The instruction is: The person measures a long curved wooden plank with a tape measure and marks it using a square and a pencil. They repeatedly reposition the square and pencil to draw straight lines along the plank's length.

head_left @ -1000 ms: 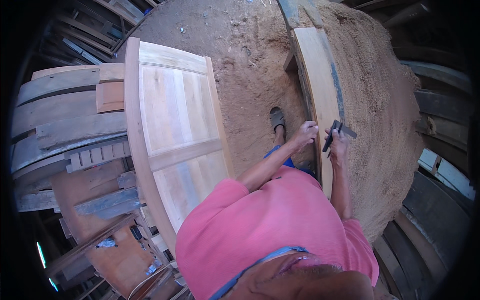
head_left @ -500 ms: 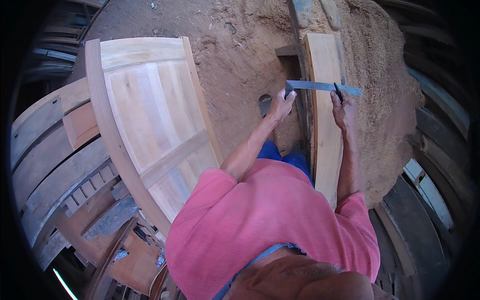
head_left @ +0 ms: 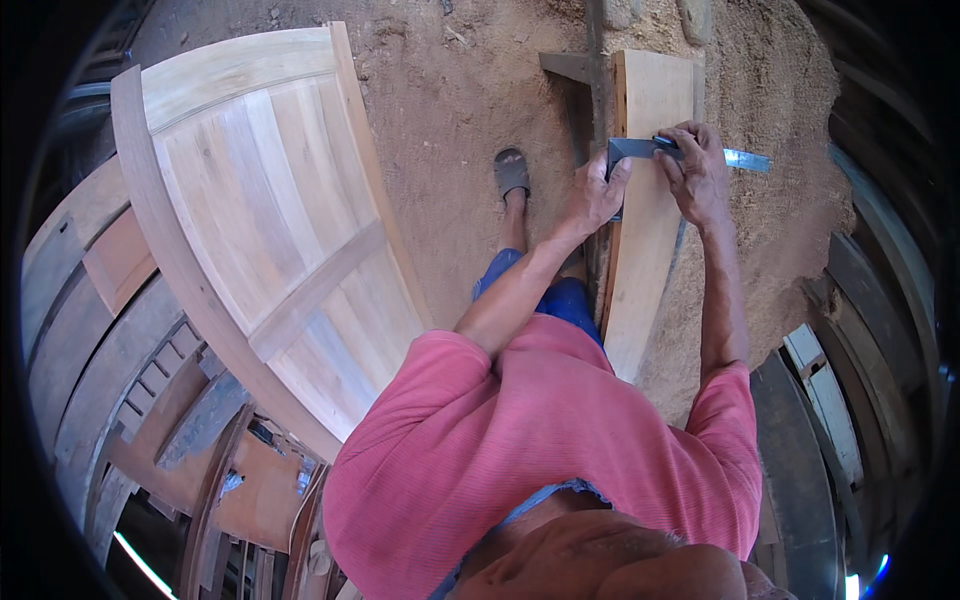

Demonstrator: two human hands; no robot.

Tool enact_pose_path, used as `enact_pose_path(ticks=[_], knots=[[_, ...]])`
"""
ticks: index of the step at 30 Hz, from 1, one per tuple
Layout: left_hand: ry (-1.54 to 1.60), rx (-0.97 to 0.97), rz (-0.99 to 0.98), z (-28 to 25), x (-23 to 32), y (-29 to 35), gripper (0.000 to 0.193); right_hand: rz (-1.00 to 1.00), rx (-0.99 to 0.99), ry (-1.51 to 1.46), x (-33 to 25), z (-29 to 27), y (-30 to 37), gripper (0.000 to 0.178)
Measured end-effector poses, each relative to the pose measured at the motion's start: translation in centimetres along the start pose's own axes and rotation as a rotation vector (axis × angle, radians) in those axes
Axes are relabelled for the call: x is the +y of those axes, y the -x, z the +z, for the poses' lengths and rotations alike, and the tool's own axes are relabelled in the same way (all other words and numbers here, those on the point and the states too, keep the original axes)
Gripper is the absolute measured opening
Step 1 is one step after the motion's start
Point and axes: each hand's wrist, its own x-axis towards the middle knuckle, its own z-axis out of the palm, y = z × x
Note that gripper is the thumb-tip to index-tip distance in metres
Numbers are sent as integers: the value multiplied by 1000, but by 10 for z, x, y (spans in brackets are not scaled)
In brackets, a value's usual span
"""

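Note:
A long pale wooden plank [head_left: 645, 250] lies in front of me on a narrow bench. Across it, near the far end, rests a metal try square [head_left: 632, 149], its blade sticking out past the plank's right edge. My left hand [head_left: 598, 195] is closed around the square's stock at the plank's left edge. My right hand [head_left: 703, 185] is over the blade, pinching a dark pencil-like marker [head_left: 667, 142] close to the blade's edge. The marker's tip is too small to make out.
Left of me leans a large panelled wooden door [head_left: 260, 200]. Sawdust [head_left: 770, 90] is heaped beyond the plank on the right. Stacked boards [head_left: 100, 290] line the left, and more boards [head_left: 810, 460] the right. My sandalled foot [head_left: 512, 175] stands on the dirt floor.
The square has shifted right, bringing its stock up to the plank's left edge. My right hand has tilted over the blade with the marker lowered to it. A foot has come into view.

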Motion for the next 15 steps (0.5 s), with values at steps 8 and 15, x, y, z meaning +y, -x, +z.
enact_pose_path(ticks=[8,15], knots=[[97,112,50,20,-9,-4,41,-6,-9,-65,7,8,0,29],[121,178,129,20,-5,-3,37,-17,5,-66,10,11,1,26]])
